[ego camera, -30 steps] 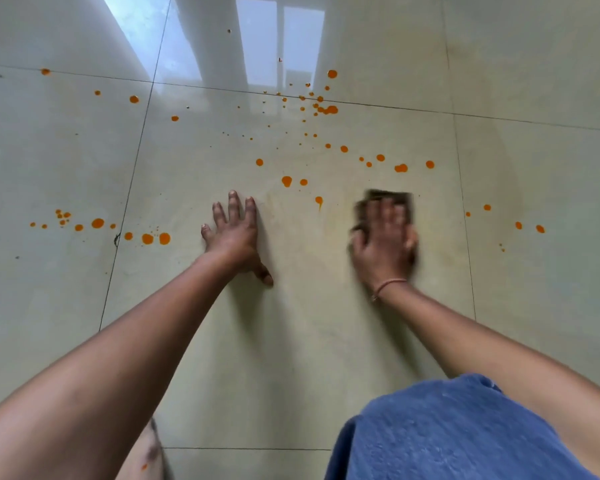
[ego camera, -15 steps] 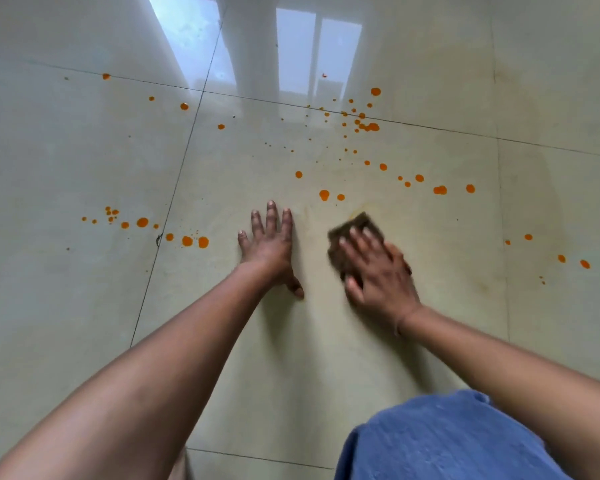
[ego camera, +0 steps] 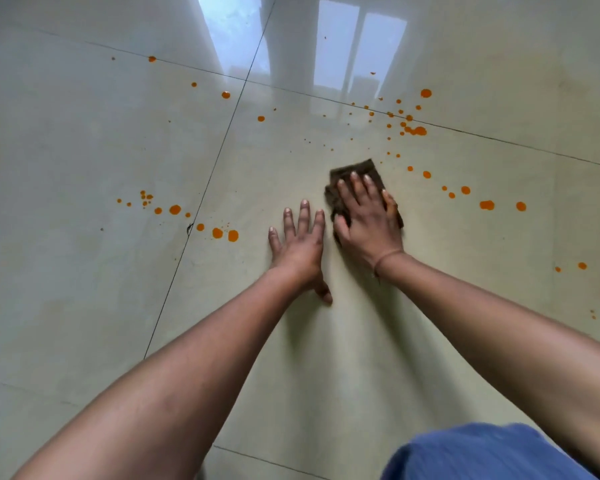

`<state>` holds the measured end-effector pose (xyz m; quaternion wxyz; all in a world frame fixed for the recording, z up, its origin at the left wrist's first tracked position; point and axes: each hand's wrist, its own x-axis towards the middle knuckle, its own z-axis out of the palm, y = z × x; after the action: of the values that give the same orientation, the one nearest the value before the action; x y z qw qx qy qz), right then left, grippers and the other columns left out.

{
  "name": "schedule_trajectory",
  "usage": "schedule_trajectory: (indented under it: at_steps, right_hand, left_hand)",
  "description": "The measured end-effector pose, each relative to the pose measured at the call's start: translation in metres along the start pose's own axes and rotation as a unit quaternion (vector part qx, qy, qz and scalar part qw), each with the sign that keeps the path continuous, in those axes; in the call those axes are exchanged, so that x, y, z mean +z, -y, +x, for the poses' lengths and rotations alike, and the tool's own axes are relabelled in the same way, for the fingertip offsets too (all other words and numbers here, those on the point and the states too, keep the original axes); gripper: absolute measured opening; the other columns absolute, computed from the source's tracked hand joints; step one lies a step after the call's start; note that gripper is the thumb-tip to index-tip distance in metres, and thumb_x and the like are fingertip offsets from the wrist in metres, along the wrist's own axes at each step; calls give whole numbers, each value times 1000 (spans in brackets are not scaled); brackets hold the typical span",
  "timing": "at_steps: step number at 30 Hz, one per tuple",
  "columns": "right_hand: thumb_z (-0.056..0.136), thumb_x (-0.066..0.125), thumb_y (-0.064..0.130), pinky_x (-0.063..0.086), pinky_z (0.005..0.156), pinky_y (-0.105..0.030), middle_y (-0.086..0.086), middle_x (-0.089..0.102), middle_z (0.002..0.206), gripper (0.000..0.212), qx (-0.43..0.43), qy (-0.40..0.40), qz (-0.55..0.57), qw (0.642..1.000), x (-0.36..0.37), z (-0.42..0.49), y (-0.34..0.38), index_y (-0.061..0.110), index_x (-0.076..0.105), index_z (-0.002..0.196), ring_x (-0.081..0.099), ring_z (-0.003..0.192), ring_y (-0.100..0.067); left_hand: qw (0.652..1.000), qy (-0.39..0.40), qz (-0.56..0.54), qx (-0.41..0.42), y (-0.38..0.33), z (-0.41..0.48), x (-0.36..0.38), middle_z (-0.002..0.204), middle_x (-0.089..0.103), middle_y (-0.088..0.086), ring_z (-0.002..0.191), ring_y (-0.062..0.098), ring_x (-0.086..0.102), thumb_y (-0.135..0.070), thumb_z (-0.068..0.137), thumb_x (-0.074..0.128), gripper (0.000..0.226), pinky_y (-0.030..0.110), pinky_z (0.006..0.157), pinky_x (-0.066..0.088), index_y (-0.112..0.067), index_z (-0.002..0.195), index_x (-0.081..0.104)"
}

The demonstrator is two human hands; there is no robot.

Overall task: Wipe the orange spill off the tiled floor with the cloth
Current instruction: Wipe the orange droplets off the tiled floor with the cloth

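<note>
A dark brown cloth [ego camera: 359, 171] lies flat on the glossy pale tiled floor [ego camera: 84, 150]. My right hand [ego camera: 366, 216] presses it down with straight fingers spread over it. My left hand [ego camera: 300, 242] rests palm down on the tile just left of the cloth, fingers straight. Orange drops are scattered around: a dense cluster [ego camera: 414, 129] beyond the cloth near a grout line, a row [ego camera: 487, 204] to the right, and a group [ego camera: 219, 233] to the left by a grout line.
More orange drops lie far left [ego camera: 153, 58] and at the right edge [ego camera: 582, 265]. Window reflections glare on the tiles at the top. A blue garment [ego camera: 482, 452] covers my knee at the bottom right.
My right hand slid the cloth left toward my left hand, then pushed it forward and slightly right. The drops just ahead of the hands are gone. My left hand stayed planted.
</note>
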<state>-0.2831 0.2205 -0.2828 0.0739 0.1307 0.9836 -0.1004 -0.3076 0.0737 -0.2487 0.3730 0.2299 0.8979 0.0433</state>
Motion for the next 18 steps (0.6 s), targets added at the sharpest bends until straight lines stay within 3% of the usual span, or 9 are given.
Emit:
schedule_trajectory:
  at_steps: [2, 4, 8, 14, 18]
  right_hand:
    - [85, 40, 42, 18, 114, -43, -3, 25, 159, 67, -101, 8, -18, 995, 10, -49, -13, 25, 32, 150, 21, 147, -20]
    - [82, 39, 42, 20, 113, -42, -4, 29, 158, 68, -139, 7, -12, 990, 6, -60, -28, 25, 35, 148, 26, 146, -21]
    - [91, 42, 41, 13, 115, -42, -2, 17, 161, 65, -21, 7, -7, 1000, -6, 38, 12, 27, 24, 152, 13, 148, -19]
    - [84, 38, 42, 18, 114, -42, -2, 24, 159, 69, -137, 18, -22, 990, 5, -43, -23, 27, 29, 151, 21, 147, -19]
    - [91, 42, 41, 12, 116, -41, -1, 17, 162, 65, -38, 13, -12, 999, -7, 46, 15, 28, 23, 152, 12, 148, -18]
  left_hand:
    - [1000, -2, -1, 1, -1, -1, -1, 154, -36, 7, 141, 36, -30, -42, 44, 94, 159, 61, 112, -5, -17, 151, -20]
    - [1000, 0, -2, -6, -3, -3, -3, 153, -37, 8, 141, 37, -30, -41, 45, 94, 159, 62, 112, -5, -14, 150, -22]
    - [1000, 5, -3, -9, -3, 0, 1, 153, -38, 8, 140, 37, -32, -41, 44, 95, 162, 62, 111, -7, -7, 148, -24]
    - [1000, -2, -13, -5, -3, -6, -2, 154, -36, 9, 140, 37, -30, -41, 46, 94, 160, 61, 112, -7, -4, 148, -24]
    - [1000, 0, -10, -8, -3, -1, 0, 153, -37, 8, 140, 36, -32, -41, 44, 95, 162, 61, 111, -9, -5, 147, -24]
